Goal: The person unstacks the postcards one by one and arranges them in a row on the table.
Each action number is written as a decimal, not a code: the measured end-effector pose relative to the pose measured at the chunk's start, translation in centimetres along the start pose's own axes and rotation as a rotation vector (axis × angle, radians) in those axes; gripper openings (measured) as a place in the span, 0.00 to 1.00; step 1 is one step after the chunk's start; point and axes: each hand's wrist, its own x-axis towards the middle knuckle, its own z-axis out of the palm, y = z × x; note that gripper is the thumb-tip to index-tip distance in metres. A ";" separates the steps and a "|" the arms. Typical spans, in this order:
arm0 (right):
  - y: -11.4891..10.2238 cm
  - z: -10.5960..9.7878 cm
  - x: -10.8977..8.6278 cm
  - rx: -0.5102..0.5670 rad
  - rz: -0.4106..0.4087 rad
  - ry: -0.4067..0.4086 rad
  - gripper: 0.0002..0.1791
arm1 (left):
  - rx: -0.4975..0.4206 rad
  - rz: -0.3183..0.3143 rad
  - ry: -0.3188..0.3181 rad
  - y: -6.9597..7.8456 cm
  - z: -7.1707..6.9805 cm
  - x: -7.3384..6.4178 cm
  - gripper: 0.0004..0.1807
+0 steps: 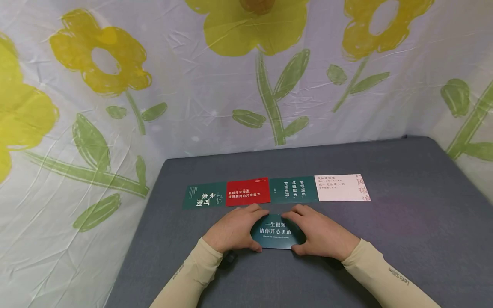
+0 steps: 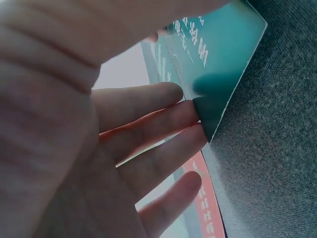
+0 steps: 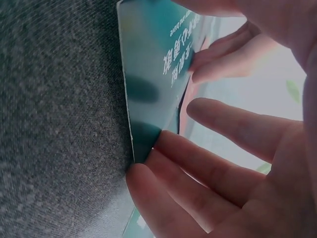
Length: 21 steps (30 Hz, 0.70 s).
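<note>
Both hands frame a dark green card (image 1: 275,231) with white Chinese lettering, close over the grey tabletop near its middle. My left hand (image 1: 236,229) holds the card's left side, thumb at the near edge and fingertips at the far edge. The right side is held the same way by my right hand (image 1: 321,232). From the left wrist, fingertips (image 2: 190,111) meet a corner of the green card (image 2: 223,54). The right wrist view has fingers (image 3: 198,163) at the opposite corner of the card (image 3: 146,59).
Beyond the hands, a row of cards lies edge to edge: a green one (image 1: 204,195), a red one (image 1: 248,192), another green one (image 1: 294,189) and a pale pink one (image 1: 340,188). Behind the grey table (image 1: 416,239) hangs a white flowered curtain (image 1: 215,107).
</note>
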 end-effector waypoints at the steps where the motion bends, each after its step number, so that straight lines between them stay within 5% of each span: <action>1: 0.0 0.0 0.0 -0.003 -0.003 0.002 0.42 | -0.004 0.004 0.002 0.0 0.0 0.0 0.52; 15: 0.6 -0.1 -0.1 -0.023 -0.021 0.006 0.43 | 0.010 0.042 0.021 0.1 0.0 0.4 0.52; 21: 0.8 -0.5 -0.3 -0.026 -0.021 -0.001 0.43 | -0.010 0.009 0.017 0.1 0.4 0.3 0.55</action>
